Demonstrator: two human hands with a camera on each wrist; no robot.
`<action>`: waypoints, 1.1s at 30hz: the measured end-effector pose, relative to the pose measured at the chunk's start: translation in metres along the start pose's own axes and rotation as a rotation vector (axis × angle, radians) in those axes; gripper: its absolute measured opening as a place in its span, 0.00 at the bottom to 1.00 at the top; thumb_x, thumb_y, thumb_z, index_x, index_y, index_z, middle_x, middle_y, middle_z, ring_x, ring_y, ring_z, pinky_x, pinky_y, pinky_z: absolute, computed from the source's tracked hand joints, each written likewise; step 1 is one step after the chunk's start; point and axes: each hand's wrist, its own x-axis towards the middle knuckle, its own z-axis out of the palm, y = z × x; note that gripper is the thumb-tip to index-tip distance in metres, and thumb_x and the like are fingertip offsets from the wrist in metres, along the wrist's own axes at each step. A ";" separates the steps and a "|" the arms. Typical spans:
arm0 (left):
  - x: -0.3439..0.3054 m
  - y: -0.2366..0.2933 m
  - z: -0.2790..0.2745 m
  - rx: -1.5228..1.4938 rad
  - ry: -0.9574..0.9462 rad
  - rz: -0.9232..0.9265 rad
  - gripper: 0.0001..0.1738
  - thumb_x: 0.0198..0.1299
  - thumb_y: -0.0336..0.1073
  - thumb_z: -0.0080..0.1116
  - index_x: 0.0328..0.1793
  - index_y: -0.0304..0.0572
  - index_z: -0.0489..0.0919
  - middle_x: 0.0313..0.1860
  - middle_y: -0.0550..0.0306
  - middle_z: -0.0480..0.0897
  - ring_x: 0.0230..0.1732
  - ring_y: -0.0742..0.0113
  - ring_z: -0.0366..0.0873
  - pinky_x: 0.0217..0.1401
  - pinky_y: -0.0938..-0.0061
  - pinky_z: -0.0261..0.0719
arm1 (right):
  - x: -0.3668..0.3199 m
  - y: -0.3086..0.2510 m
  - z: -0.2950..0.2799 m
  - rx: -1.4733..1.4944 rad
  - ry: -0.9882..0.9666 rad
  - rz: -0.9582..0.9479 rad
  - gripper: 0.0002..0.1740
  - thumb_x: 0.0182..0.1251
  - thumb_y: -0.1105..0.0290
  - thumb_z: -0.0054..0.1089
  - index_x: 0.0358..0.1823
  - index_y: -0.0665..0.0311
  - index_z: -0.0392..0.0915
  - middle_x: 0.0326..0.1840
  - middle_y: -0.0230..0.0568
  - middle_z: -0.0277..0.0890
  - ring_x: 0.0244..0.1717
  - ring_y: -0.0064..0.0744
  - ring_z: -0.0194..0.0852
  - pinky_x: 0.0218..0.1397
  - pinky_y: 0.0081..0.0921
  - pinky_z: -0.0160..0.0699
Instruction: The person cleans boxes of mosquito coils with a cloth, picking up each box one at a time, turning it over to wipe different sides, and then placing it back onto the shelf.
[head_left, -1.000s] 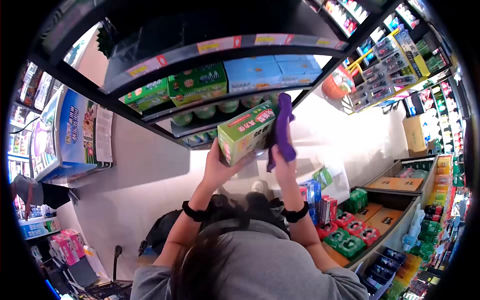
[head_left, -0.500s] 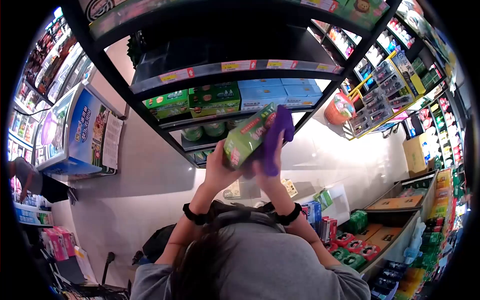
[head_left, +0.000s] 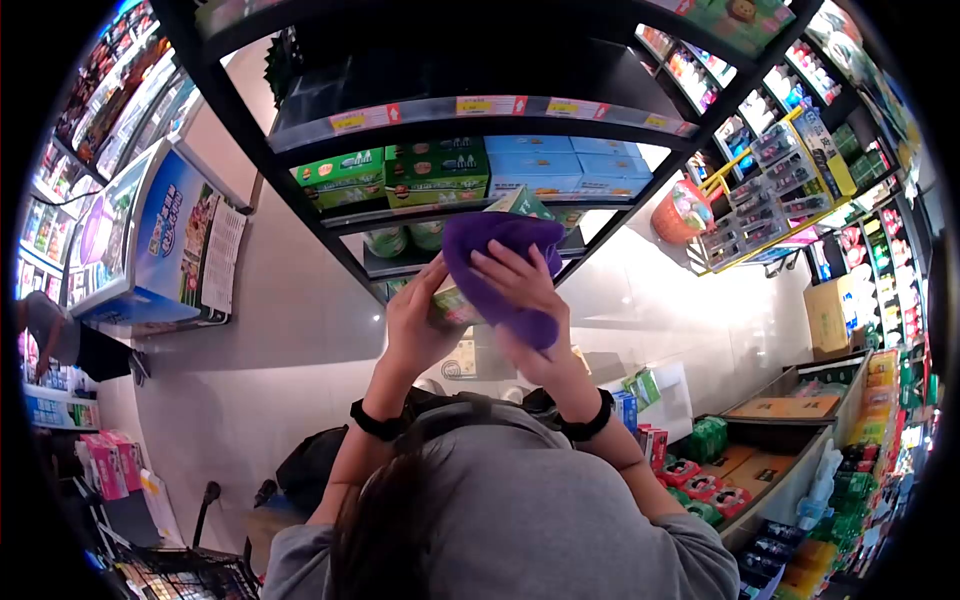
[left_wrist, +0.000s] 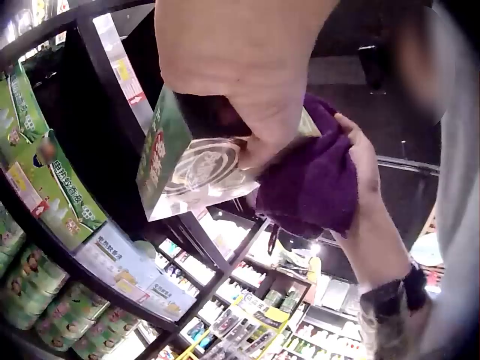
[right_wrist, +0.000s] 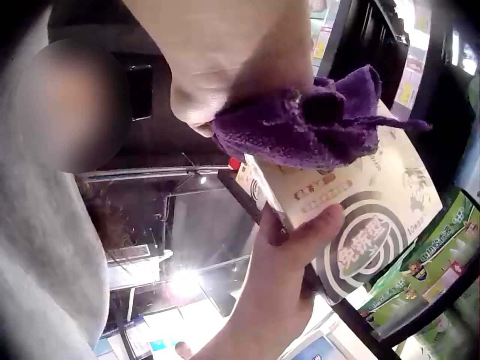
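My left hand (head_left: 415,320) grips a printed green-and-cream box (right_wrist: 412,176) by its lower end, the thumb lying on its cream face in the right wrist view. A purple cloth (head_left: 470,240) is spread over the box and hides most of it from the head view. On top of the cloth lies my right hand (head_left: 530,290), holding it against the box. The left wrist view shows the box's green side (left_wrist: 161,161), with the bunched cloth (left_wrist: 315,180) at its other end.
Ahead stands a black shelf rack with green boxes (head_left: 435,172) and pale blue boxes (head_left: 535,172). A blue-sided freezer (head_left: 165,240) is at left. On the right are a yellow display rack (head_left: 775,190), an orange basket (head_left: 682,212) and a goods bin (head_left: 765,440). A person's dark-clad leg (head_left: 105,350) shows far left.
My right hand and the cloth have moved left from the box's right side and now lie over its face. The left hand keeps its grip; the shelf appears lower and farther right in the head view.
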 end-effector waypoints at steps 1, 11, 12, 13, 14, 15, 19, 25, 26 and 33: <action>0.001 0.001 -0.003 0.004 -0.003 -0.002 0.36 0.31 0.25 0.67 0.54 0.34 0.71 0.53 0.44 0.76 0.50 0.49 0.77 0.50 0.69 0.75 | 0.000 0.006 0.001 0.060 0.012 0.008 0.26 0.54 0.64 0.49 0.55 0.64 0.71 0.61 0.41 0.68 0.68 0.38 0.54 0.72 0.44 0.30; -0.008 0.006 -0.006 -0.049 -0.112 -0.122 0.38 0.33 0.25 0.66 0.59 0.37 0.69 0.51 0.44 0.77 0.46 0.51 0.79 0.46 0.70 0.76 | 0.003 0.068 -0.004 0.333 0.286 0.232 0.23 0.61 0.66 0.47 0.56 0.73 0.68 0.61 0.46 0.67 0.67 0.34 0.55 0.72 0.36 0.34; -0.007 0.005 -0.004 -0.029 -0.092 -0.104 0.39 0.33 0.26 0.67 0.59 0.41 0.69 0.46 0.45 0.79 0.43 0.51 0.79 0.42 0.69 0.77 | 0.002 0.065 -0.002 0.205 0.232 0.190 0.24 0.60 0.66 0.47 0.56 0.73 0.68 0.61 0.46 0.66 0.67 0.35 0.55 0.72 0.36 0.35; -0.006 0.004 -0.003 -0.030 -0.092 -0.108 0.39 0.33 0.26 0.67 0.59 0.41 0.69 0.46 0.45 0.79 0.43 0.51 0.79 0.42 0.69 0.77 | 0.001 0.064 0.000 0.087 0.150 0.139 0.24 0.59 0.67 0.49 0.56 0.72 0.67 0.62 0.46 0.66 0.68 0.37 0.54 0.72 0.37 0.36; -0.007 0.004 -0.002 -0.010 -0.115 -0.178 0.39 0.32 0.26 0.65 0.59 0.41 0.69 0.43 0.46 0.79 0.38 0.52 0.79 0.38 0.70 0.77 | -0.001 0.058 0.004 0.124 0.123 0.141 0.25 0.58 0.67 0.49 0.56 0.72 0.67 0.62 0.44 0.66 0.68 0.38 0.54 0.72 0.37 0.36; -0.008 0.003 -0.002 0.011 -0.139 -0.247 0.39 0.31 0.26 0.64 0.59 0.42 0.69 0.39 0.47 0.79 0.33 0.54 0.79 0.35 0.71 0.77 | -0.002 0.049 0.007 0.162 0.096 0.143 0.25 0.57 0.67 0.49 0.56 0.71 0.68 0.62 0.43 0.66 0.69 0.39 0.53 0.72 0.38 0.36; -0.012 0.012 0.004 0.017 -0.077 -0.333 0.38 0.32 0.27 0.63 0.59 0.44 0.69 0.36 0.47 0.79 0.33 0.53 0.79 0.36 0.69 0.76 | -0.005 0.028 0.011 -0.002 0.002 -0.036 0.27 0.52 0.68 0.50 0.56 0.68 0.69 0.62 0.45 0.65 0.68 0.43 0.54 0.70 0.41 0.39; -0.015 0.016 0.006 -0.009 -0.025 -0.179 0.31 0.38 0.31 0.67 0.53 0.37 0.69 0.27 0.52 0.78 0.27 0.61 0.79 0.30 0.74 0.74 | -0.016 0.054 0.014 0.016 0.230 -0.023 0.25 0.59 0.62 0.46 0.55 0.70 0.67 0.58 0.47 0.68 0.64 0.47 0.59 0.69 0.41 0.43; -0.015 0.021 0.002 -0.098 -0.070 -0.289 0.30 0.39 0.31 0.67 0.52 0.35 0.69 0.26 0.53 0.78 0.27 0.67 0.78 0.30 0.77 0.74 | -0.016 0.063 0.009 -0.011 0.271 0.025 0.24 0.61 0.63 0.46 0.55 0.71 0.68 0.57 0.46 0.69 0.62 0.45 0.61 0.68 0.39 0.45; -0.031 0.010 0.002 -0.337 -0.119 -0.364 0.34 0.40 0.31 0.67 0.56 0.33 0.66 0.36 0.52 0.79 0.36 0.71 0.79 0.39 0.76 0.76 | -0.030 0.085 -0.014 0.854 0.519 0.467 0.25 0.69 0.60 0.41 0.60 0.70 0.63 0.55 0.42 0.69 0.55 0.30 0.67 0.60 0.27 0.63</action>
